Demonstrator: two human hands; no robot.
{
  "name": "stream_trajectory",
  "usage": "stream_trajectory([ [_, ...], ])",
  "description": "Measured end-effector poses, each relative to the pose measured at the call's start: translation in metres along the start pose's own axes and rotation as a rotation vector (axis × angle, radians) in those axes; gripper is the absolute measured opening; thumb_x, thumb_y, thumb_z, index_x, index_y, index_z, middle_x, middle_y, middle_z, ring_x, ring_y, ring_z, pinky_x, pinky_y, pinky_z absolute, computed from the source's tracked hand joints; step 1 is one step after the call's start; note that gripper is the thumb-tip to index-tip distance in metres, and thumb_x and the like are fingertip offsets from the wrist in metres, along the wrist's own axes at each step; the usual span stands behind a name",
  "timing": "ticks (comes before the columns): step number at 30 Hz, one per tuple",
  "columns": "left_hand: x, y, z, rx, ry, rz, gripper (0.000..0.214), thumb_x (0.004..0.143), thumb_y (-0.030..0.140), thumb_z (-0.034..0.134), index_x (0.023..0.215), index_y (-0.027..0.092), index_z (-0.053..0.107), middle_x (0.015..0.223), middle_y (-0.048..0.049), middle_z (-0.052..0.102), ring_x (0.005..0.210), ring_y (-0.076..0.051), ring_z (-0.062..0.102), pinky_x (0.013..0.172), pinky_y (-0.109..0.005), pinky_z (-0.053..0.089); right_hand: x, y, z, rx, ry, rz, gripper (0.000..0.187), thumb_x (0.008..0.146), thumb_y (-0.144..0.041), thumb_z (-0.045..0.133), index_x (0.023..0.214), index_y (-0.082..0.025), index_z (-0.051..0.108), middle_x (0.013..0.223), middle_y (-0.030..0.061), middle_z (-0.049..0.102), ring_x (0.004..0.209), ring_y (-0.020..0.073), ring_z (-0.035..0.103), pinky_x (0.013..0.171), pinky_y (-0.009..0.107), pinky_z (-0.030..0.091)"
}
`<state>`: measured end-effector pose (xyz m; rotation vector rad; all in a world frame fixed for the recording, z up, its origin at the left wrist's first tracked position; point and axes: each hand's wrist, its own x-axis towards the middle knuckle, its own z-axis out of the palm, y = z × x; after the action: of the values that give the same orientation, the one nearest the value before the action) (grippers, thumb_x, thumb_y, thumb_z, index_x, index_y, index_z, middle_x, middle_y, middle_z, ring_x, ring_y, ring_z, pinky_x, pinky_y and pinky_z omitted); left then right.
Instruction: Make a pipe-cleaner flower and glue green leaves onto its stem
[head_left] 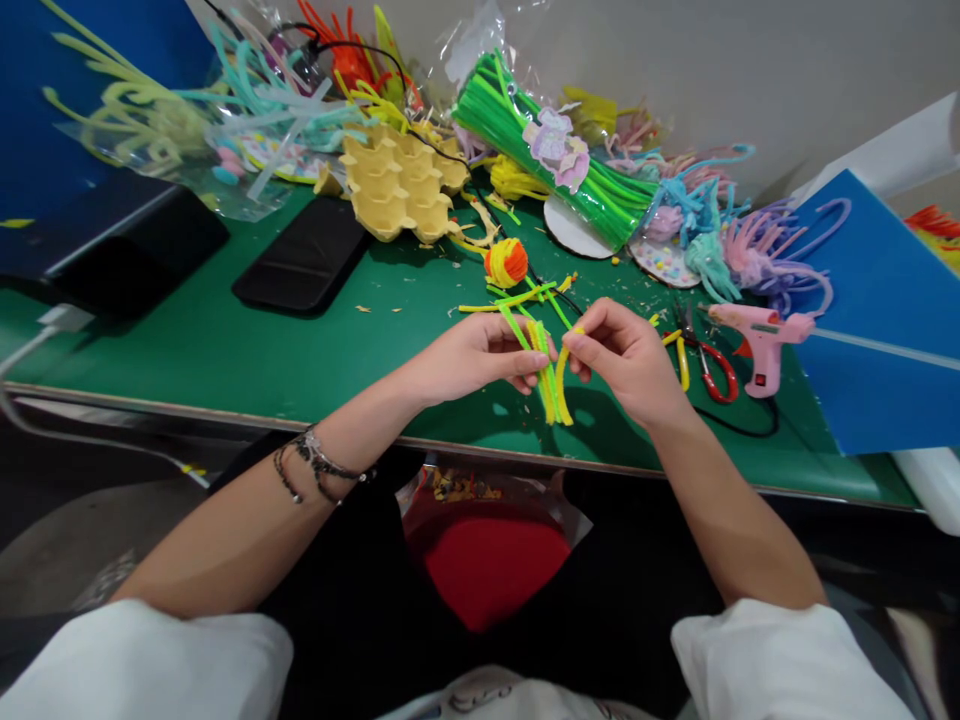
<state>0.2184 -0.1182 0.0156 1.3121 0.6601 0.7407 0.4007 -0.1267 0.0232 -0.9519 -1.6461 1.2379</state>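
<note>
Between the thumb and fingers of my left hand [504, 352] is a small bundle of green and yellow pipe cleaners [550, 378], held upright over the table's front part. My right hand [619, 350] pinches a single yellow pipe cleaner [564, 372] at the bundle's right side. Just beyond my hands lie more green and yellow pipe cleaners [517, 299], crossing one another. Behind them sits an orange and yellow ball [506, 262] that looks wound from pipe cleaners. My fingers hide part of the bundle.
On the green table [405, 345], a black phone [304, 255] and black box [112, 240] lie left. An egg carton [405, 185] and bagged green pipe cleaners [555, 150] stand behind. Red-handled pliers [716, 370], a pink glue gun [761, 340] and a blue board [877, 320] are right.
</note>
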Motion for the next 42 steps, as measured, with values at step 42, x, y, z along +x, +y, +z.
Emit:
stream_trajectory([
  [42,0.002,-0.004,-0.017,0.066,0.45,0.109,0.033,0.065,0.041,0.072,0.082,0.015,0.06,0.069,0.0024,0.062,0.058,-0.007,0.058,0.06,-0.019,0.051,-0.009,0.005,-0.006,-1.377,0.013,-0.729,0.037,0.089,-0.049,0.046,0.079,-0.018,0.062,0.065,0.003,0.058,0.063,0.0144,0.049,0.057,0.029,0.027],
])
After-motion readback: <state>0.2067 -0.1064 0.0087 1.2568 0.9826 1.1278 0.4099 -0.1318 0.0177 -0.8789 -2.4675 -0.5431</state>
